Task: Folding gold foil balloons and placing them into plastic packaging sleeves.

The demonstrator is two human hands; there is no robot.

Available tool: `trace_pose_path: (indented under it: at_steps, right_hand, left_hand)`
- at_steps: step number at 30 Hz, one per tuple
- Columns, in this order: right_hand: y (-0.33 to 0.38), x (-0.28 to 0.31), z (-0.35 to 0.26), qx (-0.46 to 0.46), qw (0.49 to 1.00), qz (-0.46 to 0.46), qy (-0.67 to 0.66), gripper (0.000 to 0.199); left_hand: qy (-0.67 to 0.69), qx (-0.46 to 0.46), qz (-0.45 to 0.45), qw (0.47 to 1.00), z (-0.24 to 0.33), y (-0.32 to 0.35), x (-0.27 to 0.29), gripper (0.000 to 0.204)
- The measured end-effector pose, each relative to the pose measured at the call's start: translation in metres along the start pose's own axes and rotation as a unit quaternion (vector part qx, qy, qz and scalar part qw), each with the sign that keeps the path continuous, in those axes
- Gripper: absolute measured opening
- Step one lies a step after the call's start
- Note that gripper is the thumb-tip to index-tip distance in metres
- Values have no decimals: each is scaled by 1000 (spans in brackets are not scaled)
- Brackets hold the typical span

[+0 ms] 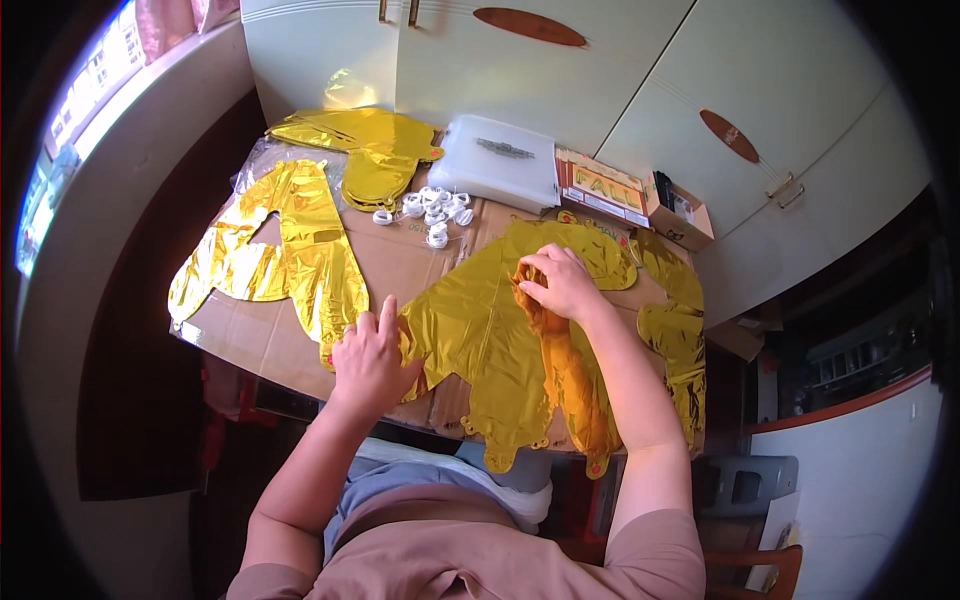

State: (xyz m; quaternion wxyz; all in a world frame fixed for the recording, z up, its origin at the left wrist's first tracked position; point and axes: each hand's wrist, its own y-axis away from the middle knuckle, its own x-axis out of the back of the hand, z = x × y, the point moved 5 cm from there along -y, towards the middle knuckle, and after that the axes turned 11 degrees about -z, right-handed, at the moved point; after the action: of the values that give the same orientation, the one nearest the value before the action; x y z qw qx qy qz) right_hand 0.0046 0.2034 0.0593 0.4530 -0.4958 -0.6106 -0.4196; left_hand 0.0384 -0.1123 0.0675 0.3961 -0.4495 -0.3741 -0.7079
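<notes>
My right hand (565, 282) pinches the bunched, orange-looking top of a folded gold foil balloon (572, 385), which hangs in a long crumpled strip toward the near edge. Beneath it, flat gold foil balloons (480, 320) lie spread over one another, with small tabs along the near side. My left hand (372, 358) has its index finger stretched out and its thumb apart. It holds nothing and sits by the left edge of that spread foil. Left of it, a flat gold foil balloon shaped like a letter A (310, 245) lies alone.
Cardboard (400, 265) covers the table. Behind are a stack of gold foil balloons (385, 150), small white ribbon rolls (436, 205), a translucent plastic box (495, 165) and a cardboard box (685, 225). More gold foil (672, 325) lies at right. Pale cabinets (560, 80) stand behind.
</notes>
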Motion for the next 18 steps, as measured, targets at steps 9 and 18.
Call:
trace_pose_path:
  at_steps: [9, 18]
  right_hand:
    - [-1, -3, 5, -14, 1000, -12, -24, 42]
    - [0, -4, 6, -29, 999, -28, -19, 45]
  left_hand:
    - [-15, 13, 27, 999, 1, -4, -2, 50]
    - [271, -54, -15, 961, 18, -2, 4, 29]
